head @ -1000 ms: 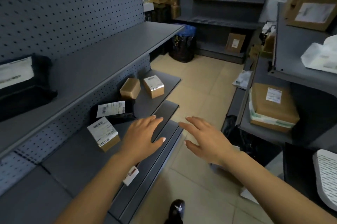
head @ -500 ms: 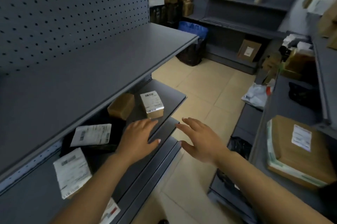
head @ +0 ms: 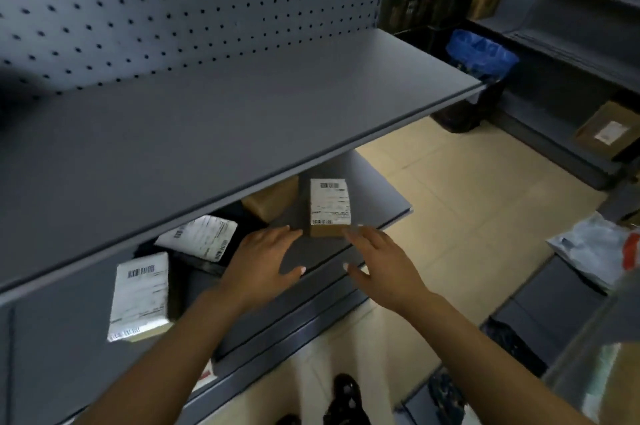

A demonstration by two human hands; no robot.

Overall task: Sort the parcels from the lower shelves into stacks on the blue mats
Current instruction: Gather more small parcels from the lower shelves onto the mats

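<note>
Two hands reach in with straight, spread fingers that grip nothing. The left hand (head: pixel 263 262) has its fingertips just left of the near end of the small labelled box (head: pixel 329 208), and the right hand (head: pixel 377 262) has its own just right of that end. Whether either touches the box cannot be told. The box lies label up on the lower shelf (head: pixel 374 189). Just behind and left of it sits a plain brown box (head: pixel 272 199), half hidden under the upper shelf (head: pixel 242 106). Farther left of the labelled box lie a black bag (head: pixel 201 237) with a white label, then a white-labelled parcel (head: pixel 140 296). Well beyond the box, to its right, stands a dark bin (head: pixel 481 54) lined with blue plastic; its contents do not show.
</note>
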